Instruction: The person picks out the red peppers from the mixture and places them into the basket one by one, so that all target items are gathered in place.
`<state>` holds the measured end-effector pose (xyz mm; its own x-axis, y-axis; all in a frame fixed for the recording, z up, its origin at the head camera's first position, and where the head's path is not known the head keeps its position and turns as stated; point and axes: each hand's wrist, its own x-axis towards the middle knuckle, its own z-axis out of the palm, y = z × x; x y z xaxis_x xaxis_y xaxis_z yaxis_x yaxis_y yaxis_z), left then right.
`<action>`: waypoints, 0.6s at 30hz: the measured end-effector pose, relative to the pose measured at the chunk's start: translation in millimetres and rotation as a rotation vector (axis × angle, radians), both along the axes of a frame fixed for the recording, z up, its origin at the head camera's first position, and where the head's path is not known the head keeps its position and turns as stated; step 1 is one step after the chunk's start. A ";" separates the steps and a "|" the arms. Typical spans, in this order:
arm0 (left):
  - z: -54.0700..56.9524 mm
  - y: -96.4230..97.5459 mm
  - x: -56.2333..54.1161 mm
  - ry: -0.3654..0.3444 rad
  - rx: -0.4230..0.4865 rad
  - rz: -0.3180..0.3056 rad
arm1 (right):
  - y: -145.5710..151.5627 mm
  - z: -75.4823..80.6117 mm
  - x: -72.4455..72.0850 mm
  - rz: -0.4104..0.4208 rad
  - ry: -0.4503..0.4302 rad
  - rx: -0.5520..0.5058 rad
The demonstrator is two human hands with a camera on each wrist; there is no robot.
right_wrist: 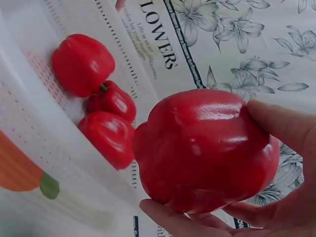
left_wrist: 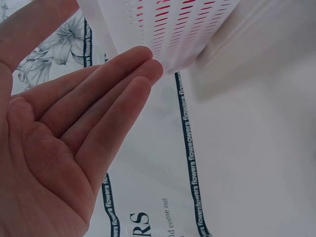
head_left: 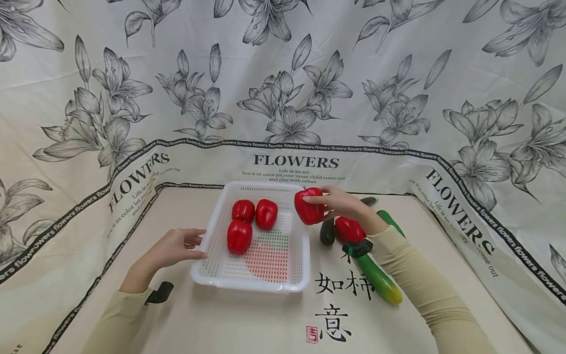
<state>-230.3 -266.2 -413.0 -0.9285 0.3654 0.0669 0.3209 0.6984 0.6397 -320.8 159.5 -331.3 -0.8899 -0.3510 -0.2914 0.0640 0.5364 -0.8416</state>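
Note:
A white plastic basket (head_left: 251, 284) with slotted walls holds three red bell peppers, one of them the front pepper (head_left: 240, 237). My right hand (head_left: 342, 202) grips another red bell pepper (right_wrist: 210, 150) between thumb and fingers, above the basket's right rim. In the right wrist view the thumb lies on one side of this pepper and the fingers on the other. My left hand (head_left: 179, 247) is at the basket's left side. Its fingers (left_wrist: 106, 106) are nearly straight, with their tips right at the slotted wall in the left wrist view.
Right of the basket lie another red pepper (head_left: 349, 229), a dark eggplant (head_left: 327, 232) and a green vegetable with a yellow end (head_left: 381, 282). A second green one (head_left: 391, 221) is partly behind my right arm. Flower-printed cloth (head_left: 283, 98) walls in the table.

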 end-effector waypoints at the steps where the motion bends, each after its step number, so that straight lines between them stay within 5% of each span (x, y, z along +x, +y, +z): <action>1: 0.0 -0.1 0.1 0.001 -0.001 -0.001 | -3.1 -0.2 -0.7 0.005 -0.002 0.000; 18: -0.6 -0.5 -0.4 -0.006 0.002 0.000 | -43.3 -7.7 -6.4 0.053 -0.074 -0.063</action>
<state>-230.8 -266.7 -413.6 -0.9287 0.3655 0.0624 0.3176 0.6971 0.6428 -327.2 116.2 -339.0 -0.8466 -0.4162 -0.3318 0.1006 0.4871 -0.8675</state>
